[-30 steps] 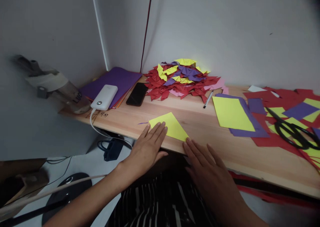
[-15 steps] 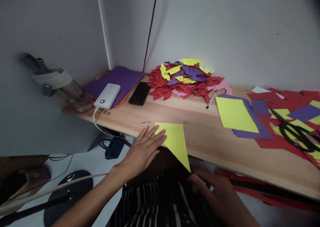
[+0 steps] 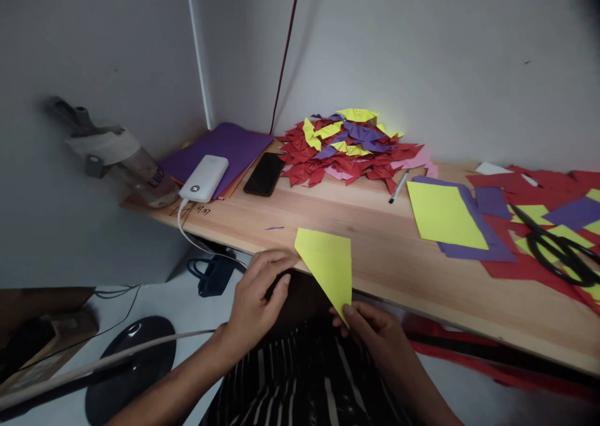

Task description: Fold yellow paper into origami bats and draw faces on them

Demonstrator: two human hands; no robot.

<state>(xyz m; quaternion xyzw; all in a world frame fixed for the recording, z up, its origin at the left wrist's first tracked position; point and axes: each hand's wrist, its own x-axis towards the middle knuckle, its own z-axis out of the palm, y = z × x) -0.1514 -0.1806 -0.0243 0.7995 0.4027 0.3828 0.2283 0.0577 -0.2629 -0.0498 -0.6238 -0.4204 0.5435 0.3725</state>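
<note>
A folded sheet of yellow paper (image 3: 330, 257) hangs over the front edge of the wooden table, its pointed lower corner toward me. My right hand (image 3: 372, 329) pinches that corner between thumb and fingers. Beside the sheet's left edge is my left hand (image 3: 260, 298), its thumb apart from the bent fingers and nothing visible in its grasp. Whether its fingertips touch the paper, I cannot tell. To the right lies flat yellow paper (image 3: 445, 217) on top of purple sheets (image 3: 499, 248).
Folded paper shapes (image 3: 347, 148) are heaped against the wall. A black phone (image 3: 264, 174), a white power bank (image 3: 204, 178) with a cable, and purple sheets (image 3: 239, 140) lie at left. A pen (image 3: 398, 187) is nearby. Black scissors (image 3: 553, 245) rest on paper scraps at right.
My left hand has drawn back off the yellow paper toward me. My right hand has moved up and left onto the lower corner, and the sheet has turned slightly.
</note>
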